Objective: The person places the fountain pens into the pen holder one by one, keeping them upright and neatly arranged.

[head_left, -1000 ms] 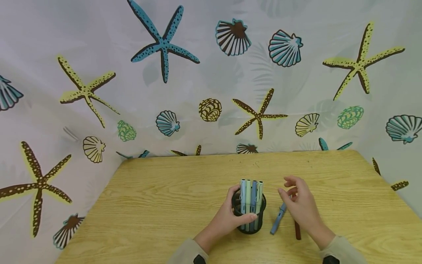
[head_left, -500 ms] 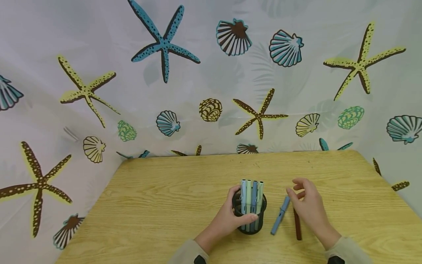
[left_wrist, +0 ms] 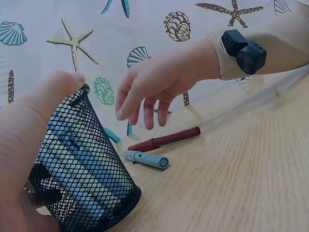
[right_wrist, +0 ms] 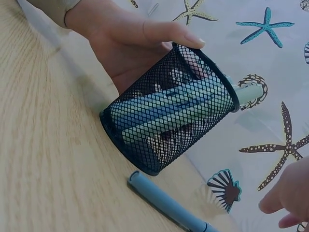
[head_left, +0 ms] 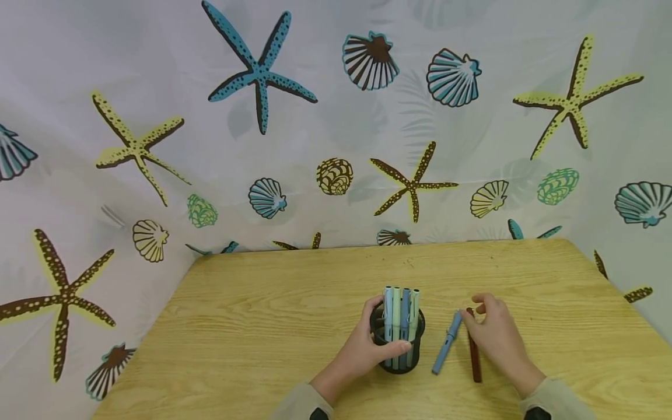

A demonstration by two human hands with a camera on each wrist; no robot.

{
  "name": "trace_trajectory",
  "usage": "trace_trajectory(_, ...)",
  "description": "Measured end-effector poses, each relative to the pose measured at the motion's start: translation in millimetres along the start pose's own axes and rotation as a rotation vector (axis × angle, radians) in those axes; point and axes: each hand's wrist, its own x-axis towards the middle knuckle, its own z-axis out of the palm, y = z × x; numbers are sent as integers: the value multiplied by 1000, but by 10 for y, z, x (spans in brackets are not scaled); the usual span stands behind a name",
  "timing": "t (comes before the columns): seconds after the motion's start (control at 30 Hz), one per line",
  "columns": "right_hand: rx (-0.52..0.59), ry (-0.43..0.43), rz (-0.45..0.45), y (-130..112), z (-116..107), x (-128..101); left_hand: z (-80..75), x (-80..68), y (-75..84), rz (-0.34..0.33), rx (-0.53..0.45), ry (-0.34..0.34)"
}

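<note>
My left hand (head_left: 362, 345) grips a black mesh pen holder (right_wrist: 166, 113), its thumb across the near side and fingers round the left. Several capped pens (head_left: 397, 315) in pale blue, light green and darker blue stand in the holder. To its right a blue pen (head_left: 444, 351) lies slanted on the table. Beside that lies a dark red pen (head_left: 475, 360), partly covered by my right hand in the head view. My right hand (head_left: 496, 337) hovers over the red pen's far end, fingers loosely bent and holding nothing; the left wrist view shows a gap beneath the fingertips (left_wrist: 149, 126).
The wooden table (head_left: 252, 326) reaches back to a pale curtain (head_left: 315, 128) printed with starfish and shells, which also hangs at both sides. A black wrist device (left_wrist: 244, 50) sits on the right sleeve.
My right hand has moved right, away from above the blue pen, then lower towards the red pen. The left hand and pen holder stay in place.
</note>
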Motion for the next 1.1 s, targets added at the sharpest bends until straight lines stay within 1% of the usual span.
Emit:
trace_trajectory(0.23, -51, -48, 9, 113, 34, 33, 4, -8, 21, 6, 3, 5)
trace_trajectory(0.43, -81, -46, 4, 172, 64, 76, -2, -2, 30, 9, -7, 4)
trace_trajectory(0.6, -123, -91, 24, 213, 104, 94, -4, 1, 33, 0, 5, 3)
trace_trajectory(0.7, -166, -122, 37, 221, 127, 94, -3, -4, 26, -4, 5, 5)
trace_trajectory(0.83, -201, -137, 55, 227, 149, 100, -2, -9, 17, -7, 0, 3)
trace_trajectory(1.1, -202, -165, 84, 188, 132, 110, -19, 0, 3, -14, 2, -3)
